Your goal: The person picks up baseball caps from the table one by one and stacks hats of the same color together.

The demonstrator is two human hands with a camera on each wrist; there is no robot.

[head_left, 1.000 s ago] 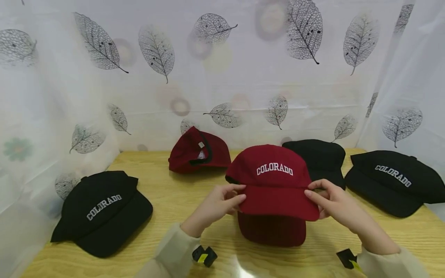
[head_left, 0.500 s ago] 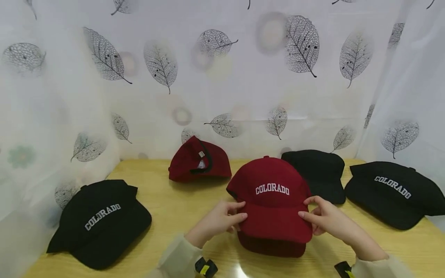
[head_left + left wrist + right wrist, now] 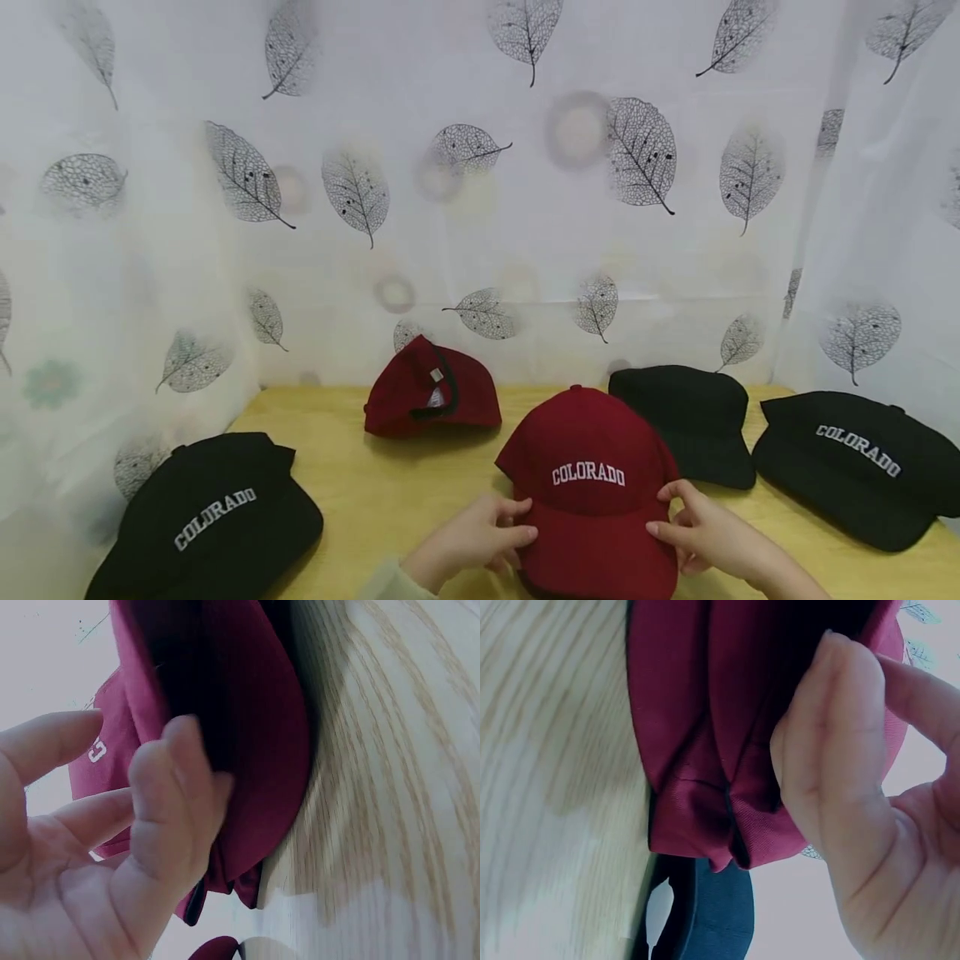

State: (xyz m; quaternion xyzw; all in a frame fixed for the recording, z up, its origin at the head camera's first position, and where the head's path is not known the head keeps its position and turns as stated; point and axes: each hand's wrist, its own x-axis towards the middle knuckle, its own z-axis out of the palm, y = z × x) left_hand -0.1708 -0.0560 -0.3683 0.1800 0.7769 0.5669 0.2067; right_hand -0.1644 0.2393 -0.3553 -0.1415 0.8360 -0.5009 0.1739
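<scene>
A red baseball cap (image 3: 588, 433) with white COLORADO lettering faces me at the right of centre. My left hand (image 3: 476, 537) pinches the left side of its brim, and my right hand (image 3: 712, 537) pinches the right side. In the wrist views, the fingers of each hand lie beneath this brim. Below it is another red cap (image 3: 274, 742), its brim close over the wooden table; the two caps are stacked, crown over crown. Their layered back edges show in the right wrist view. In the head view the upper brim hides most of the lower cap.
Another red cap (image 3: 472, 392) lies tipped at the back, its inside showing. A black COLORADO cap (image 3: 217, 467) is at the left, and a second black cap (image 3: 862, 475) at the right. A plain-looking black cap (image 3: 675, 417) stands behind the stack. A leaf-print curtain (image 3: 480, 225) encloses the table (image 3: 322, 408).
Both hands have lowered the upper red cap, so its brim now covers nearly all of the lower brim. The head view has tilted upward, shifting everything down in the frame.
</scene>
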